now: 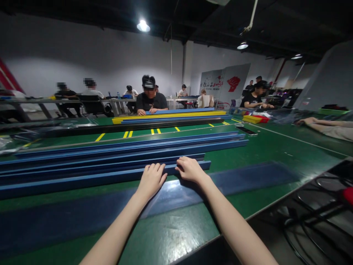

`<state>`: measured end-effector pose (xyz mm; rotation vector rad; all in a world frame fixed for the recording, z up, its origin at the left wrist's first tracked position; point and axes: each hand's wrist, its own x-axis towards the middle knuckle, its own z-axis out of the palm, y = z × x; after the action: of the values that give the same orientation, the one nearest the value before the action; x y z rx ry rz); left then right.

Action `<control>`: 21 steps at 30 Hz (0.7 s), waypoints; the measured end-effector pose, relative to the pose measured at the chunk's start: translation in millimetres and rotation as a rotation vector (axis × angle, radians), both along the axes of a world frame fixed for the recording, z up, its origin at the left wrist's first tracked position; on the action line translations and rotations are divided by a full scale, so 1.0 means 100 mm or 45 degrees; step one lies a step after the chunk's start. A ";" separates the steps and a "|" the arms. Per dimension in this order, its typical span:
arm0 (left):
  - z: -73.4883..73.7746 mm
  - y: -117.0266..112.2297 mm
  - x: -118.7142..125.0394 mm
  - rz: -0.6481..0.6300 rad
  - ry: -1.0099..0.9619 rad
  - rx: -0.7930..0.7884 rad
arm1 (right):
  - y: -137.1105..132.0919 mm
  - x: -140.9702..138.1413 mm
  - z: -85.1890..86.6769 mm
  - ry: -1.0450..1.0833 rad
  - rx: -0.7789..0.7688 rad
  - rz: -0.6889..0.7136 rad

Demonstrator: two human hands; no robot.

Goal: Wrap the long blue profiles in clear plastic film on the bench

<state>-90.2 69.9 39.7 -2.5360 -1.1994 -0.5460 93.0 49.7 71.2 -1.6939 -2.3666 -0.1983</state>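
A long blue channel strip (pixel 91 180) lies across the green table in front of me, the nearest of several like it. My left hand (pixel 151 180) grips its near wall, with the fingers bent over the top edge. Close to the strip's right end, my right hand (pixel 189 170) is curled onto the same wall, its fingertips pressed together. A short stretch of the strip shows between the two hands. Nearer to me, under my forearms, a long clear bluish plastic film (pixel 248 179) lies flat. What my fingertips touch inside the channel is hidden.
More blue channels (pixel 226 144) lie just beyond, parallel. Farther back are a black strip (pixel 138 127), a yellow strip (pixel 176 117) and a phone (pixel 246 130). A co-worker (pixel 151 99) sits opposite; another person's arms (pixel 325 125) rest at right. Stools stand beyond the table's near-right edge (pixel 275 198).
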 end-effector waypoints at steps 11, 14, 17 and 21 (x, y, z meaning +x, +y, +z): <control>-0.01 0.02 0.00 -0.005 0.036 0.012 | -0.02 0.00 0.01 -0.005 0.024 0.007; -0.01 0.02 -0.01 0.002 0.043 0.016 | -0.02 -0.01 0.01 -0.005 0.017 -0.006; -0.03 0.03 -0.01 -0.001 0.053 0.024 | -0.02 -0.01 0.00 -0.016 0.020 -0.002; -0.04 0.03 -0.03 -0.023 0.047 0.032 | 0.00 0.01 -0.02 -0.030 0.061 0.011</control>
<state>-93.0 73.3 35.5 -2.5275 -1.1506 -0.5126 94.4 50.1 69.6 -1.6681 -2.3656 -0.2728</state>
